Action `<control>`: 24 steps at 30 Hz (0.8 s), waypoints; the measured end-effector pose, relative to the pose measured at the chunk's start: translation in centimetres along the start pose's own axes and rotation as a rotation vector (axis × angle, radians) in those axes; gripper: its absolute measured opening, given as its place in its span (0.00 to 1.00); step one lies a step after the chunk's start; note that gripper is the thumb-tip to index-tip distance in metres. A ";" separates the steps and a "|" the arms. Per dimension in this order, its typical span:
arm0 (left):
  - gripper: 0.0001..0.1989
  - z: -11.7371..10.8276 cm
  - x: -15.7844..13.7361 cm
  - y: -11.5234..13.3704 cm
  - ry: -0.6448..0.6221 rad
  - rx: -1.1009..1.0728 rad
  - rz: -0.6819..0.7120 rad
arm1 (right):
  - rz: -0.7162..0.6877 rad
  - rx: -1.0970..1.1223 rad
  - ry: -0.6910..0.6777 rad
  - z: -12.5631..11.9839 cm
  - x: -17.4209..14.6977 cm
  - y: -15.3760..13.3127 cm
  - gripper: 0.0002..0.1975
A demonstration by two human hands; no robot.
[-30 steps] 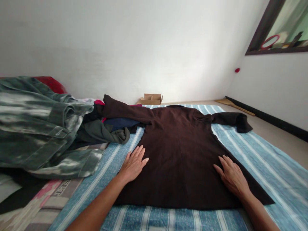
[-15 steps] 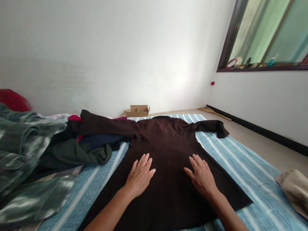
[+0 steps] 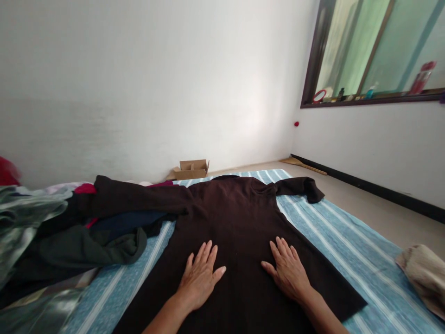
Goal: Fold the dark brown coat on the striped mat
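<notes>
A dark brown long-sleeved dress (image 3: 229,222) lies spread over a blue striped sheet (image 3: 327,232), its collar end away from me and its hem toward me. Palm down on its left half, my left hand (image 3: 200,276) rests with fingers spread. My right hand (image 3: 288,269) lies flat on the right half, thumb pointing inward. Neither hand grips the cloth. The dress's left sleeve stretches over a heap of clothes, while the right sleeve is bent near its cuff on the sheet.
Piled clothes, including a dark green garment (image 3: 76,248), cover the left side. A cardboard box (image 3: 191,170) sits by the far wall. A beige cloth (image 3: 422,273) lies at the right edge. Small items, among them a round mirror (image 3: 319,96), line the window sill.
Both hands appear slightly lower in the picture, still flat on the dress. The camera view has turned a little to the right, bringing a pink bottle at the window into sight.
</notes>
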State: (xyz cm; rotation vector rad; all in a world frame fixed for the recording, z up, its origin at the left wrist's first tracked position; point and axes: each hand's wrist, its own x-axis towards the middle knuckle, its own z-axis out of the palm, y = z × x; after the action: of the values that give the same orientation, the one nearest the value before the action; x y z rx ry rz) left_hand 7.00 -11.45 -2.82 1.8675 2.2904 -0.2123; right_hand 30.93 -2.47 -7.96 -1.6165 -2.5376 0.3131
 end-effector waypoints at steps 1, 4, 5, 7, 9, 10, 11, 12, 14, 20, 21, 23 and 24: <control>0.34 -0.4 0.0 0.1 -0.014 -0.001 -0.007 | 0.006 0.008 -0.005 -0.1 0.0 -0.1 0.39; 0.34 -2.2 0.6 0.8 -0.021 -0.012 0.015 | 0.010 0.038 -0.012 -0.8 0.1 -0.2 0.39; 0.34 -2.9 1.1 1.1 -0.007 -0.017 0.037 | 0.004 0.049 -0.010 -1.2 0.2 -0.3 0.39; 0.33 -4.1 2.6 1.9 0.031 -0.026 0.086 | -0.020 0.064 0.005 -2.3 0.9 -0.5 0.38; 0.31 -5.0 4.9 2.9 0.072 -0.032 0.125 | -0.051 0.067 0.035 -3.5 2.0 -0.7 0.37; 0.30 -5.2 6.2 3.4 0.090 -0.034 0.142 | -0.068 0.063 0.055 -4.1 2.9 -0.9 0.37; 0.28 -5.4 7.6 4.0 0.108 -0.034 0.155 | -0.086 0.055 0.076 -4.6 3.8 -1.1 0.36; 0.27 -5.5 9.0 4.5 0.124 -0.034 0.166 | -0.102 0.045 0.098 -5.0 4.9 -1.2 0.36; 0.25 -5.5 12.1 5.4 0.158 -0.035 0.173 | -0.131 0.020 0.140 -5.5 7.3 -1.5 0.34; 0.22 -5.5 20.8 6.5 0.237 -0.046 0.100 | -0.188 -0.040 0.196 -5.3 15.1 -2.1 0.27; 0.22 -5.5 22.2 6.5 0.243 -0.049 0.084 | -0.191 -0.049 0.202 -5.2 16.5 -2.2 0.27; 0.22 -5.4 24.7 6.3 0.256 -0.055 0.055 | -0.201 -0.063 0.210 -5.0 19.3 -2.4 0.25; 0.23 -5.3 25.9 6.1 0.261 -0.058 0.045 | -0.207 -0.068 0.210 -4.9 20.7 -2.4 0.25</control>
State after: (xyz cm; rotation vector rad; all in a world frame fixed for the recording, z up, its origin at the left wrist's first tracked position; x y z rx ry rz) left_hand 7.69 15.66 -3.48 2.0198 2.3827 0.1092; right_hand 21.07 15.81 -2.85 -1.3126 -2.5468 0.0344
